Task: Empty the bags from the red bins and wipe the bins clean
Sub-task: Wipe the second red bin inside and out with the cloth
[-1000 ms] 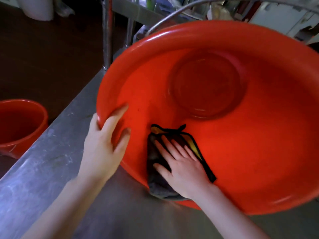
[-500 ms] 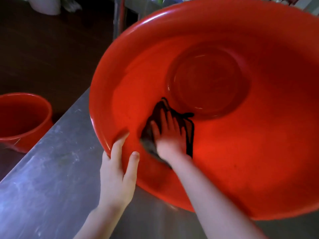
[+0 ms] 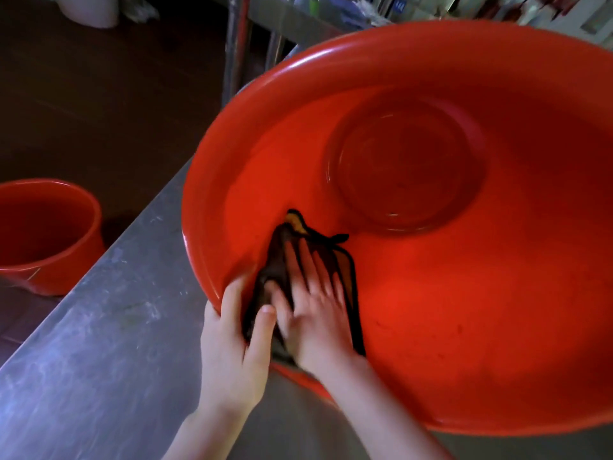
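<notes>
Our right hand [image 3: 315,313] lies flat on the dark cloth [image 3: 278,257], fingers straight and spread, pressing it to the inner wall of the big red bin [image 3: 464,327]. Our left hand [image 3: 232,353] sits just beside it on the rim, thumb and a finger laid straight over the edge. It is a brace rather than a closed clasp, as far as we can see. The bin is tipped up on the steel table [image 3: 99,343] with its mouth towards us, and no bag shows inside it. A second red bin [image 3: 49,234] stands well off to the left of both hands, below the table edge.

We judge that this is the wiping step. To do it well, we should keep the palm flat so the whole cloth bears on the plastic. We should work in overlapping strokes from the rim under our left hand up to the round base above our right fingertips. The left hand should push back against each stroke, or the tilted bin may roll. Small dark specks to the right of the wiping hand need a pass. The cloth's bunched left edge is best smoothed out first.
</notes>
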`<state>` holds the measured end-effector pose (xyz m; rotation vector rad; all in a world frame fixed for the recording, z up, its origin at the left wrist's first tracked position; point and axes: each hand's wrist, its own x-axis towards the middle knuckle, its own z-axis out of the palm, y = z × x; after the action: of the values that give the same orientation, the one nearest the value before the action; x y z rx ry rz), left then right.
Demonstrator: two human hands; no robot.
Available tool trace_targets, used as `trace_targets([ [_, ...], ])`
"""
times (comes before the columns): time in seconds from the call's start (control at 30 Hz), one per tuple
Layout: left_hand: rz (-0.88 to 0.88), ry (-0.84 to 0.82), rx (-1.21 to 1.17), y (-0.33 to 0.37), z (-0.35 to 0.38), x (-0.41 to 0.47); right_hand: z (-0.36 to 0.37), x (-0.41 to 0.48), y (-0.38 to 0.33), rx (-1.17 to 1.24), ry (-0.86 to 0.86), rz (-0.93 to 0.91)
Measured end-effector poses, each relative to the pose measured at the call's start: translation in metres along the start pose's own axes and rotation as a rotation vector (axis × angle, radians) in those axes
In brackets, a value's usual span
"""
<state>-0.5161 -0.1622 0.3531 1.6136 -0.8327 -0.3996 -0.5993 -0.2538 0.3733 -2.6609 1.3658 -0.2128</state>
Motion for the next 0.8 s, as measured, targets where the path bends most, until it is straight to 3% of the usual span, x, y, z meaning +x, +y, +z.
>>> trace_targets([
  [0.17,-0.082,-0.018,-0.013,0.001,-0.001,-0.003,-0.003,0.096,0.034,0.071,-0.069,0.416],
  [0.27,-0.127,-0.016,-0.035,0.012,-0.006,-0.004,-0.008,0.106,0.035,0.127,-0.112,0.464],
  [0.4,-0.162,0.011,0.001,0.040,-0.024,0.003,-0.018,0.064,0.012,0.106,-0.119,0.191],
  [0.5,-0.129,-0.004,0.022,0.065,-0.041,0.014,-0.037,0.025,-0.017,0.330,-0.111,-0.064],
  [0.63,-0.078,-0.040,0.102,0.102,-0.073,0.042,-0.075,-0.004,-0.044,0.461,-0.155,-0.225],
  [0.7,-0.054,-0.067,0.163,0.120,-0.086,0.058,-0.096,-0.017,-0.049,0.517,-0.165,-0.278],
  [0.8,-0.041,-0.148,0.267,0.140,-0.101,0.077,-0.121,-0.036,-0.047,0.487,-0.199,-0.149],
])
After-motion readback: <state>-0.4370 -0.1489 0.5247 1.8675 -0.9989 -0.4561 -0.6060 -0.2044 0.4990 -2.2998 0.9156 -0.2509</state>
